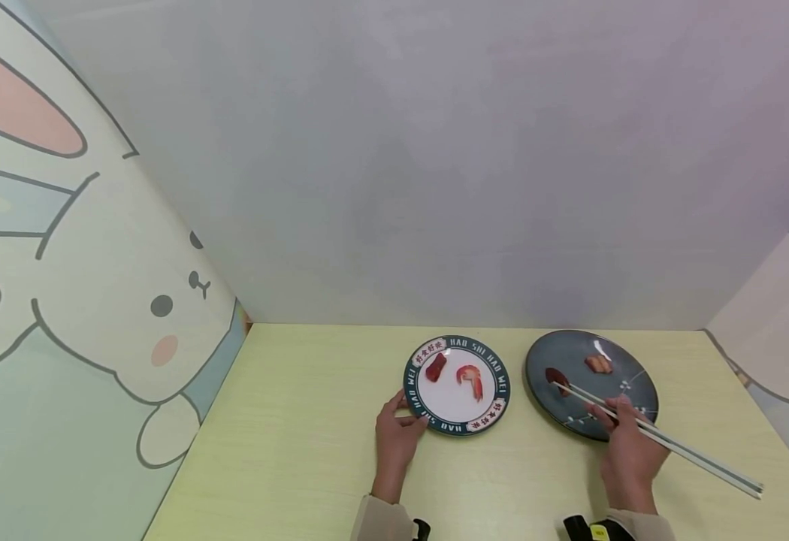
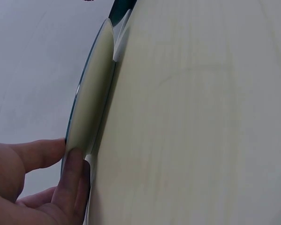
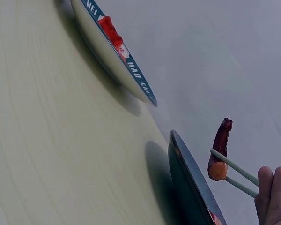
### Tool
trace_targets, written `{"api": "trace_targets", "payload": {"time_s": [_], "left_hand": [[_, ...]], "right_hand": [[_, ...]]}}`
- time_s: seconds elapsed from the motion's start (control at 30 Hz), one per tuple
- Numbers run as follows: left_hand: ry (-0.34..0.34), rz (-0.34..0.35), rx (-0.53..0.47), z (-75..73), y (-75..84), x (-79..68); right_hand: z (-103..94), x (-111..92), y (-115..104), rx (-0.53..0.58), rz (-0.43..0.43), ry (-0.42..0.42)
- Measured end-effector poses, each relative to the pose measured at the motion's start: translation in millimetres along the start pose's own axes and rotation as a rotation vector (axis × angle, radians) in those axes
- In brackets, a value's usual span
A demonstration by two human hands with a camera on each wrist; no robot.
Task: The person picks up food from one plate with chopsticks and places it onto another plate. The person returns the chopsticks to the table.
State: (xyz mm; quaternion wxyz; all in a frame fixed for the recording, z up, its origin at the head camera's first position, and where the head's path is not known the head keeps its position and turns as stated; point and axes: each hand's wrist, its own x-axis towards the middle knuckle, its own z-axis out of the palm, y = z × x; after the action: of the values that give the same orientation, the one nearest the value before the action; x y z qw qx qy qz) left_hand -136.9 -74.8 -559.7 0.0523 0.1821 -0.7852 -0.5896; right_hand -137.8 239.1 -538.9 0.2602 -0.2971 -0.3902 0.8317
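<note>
My left hand [image 1: 397, 443] grips the near left rim of a white plate [image 1: 451, 410] with a green lettered border. A cooked shrimp [image 1: 478, 387] and a dark red chunk [image 1: 436, 367] lie on that plate. My right hand [image 1: 627, 454] holds a pair of pale chopsticks [image 1: 699, 456] over the dark plate [image 1: 573, 352]. Between the chopstick tips is a dark red-brown food piece [image 3: 220, 143] with a bumpy edge and an orange end. In the right wrist view it hangs above the dark plate's surface. A tan, streaked food piece [image 1: 598, 364] lies on the dark plate.
Both plates stand side by side on a pale wooden table [image 1: 300, 421], near its back edge. A grey wall [image 1: 394, 188] rises right behind them. To the left is a side wall painted with a cartoon rabbit [image 1: 131, 263].
</note>
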Motion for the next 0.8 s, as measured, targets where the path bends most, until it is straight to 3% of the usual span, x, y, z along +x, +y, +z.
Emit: {"api": "trace_targets", "payload": {"time_s": [0.57,0.8], "left_hand": [[-0.008,0.005,-0.006,-0.3,0.1,-0.7],[-0.002,0.004,-0.003,-0.1,1.6,-1.2]], "right_hand": [[-11.4,12.3,-6.3,0.142,-0.026,0.042],[-15.0,19.6,-11.5,0.114,-0.024,0.087]]}}
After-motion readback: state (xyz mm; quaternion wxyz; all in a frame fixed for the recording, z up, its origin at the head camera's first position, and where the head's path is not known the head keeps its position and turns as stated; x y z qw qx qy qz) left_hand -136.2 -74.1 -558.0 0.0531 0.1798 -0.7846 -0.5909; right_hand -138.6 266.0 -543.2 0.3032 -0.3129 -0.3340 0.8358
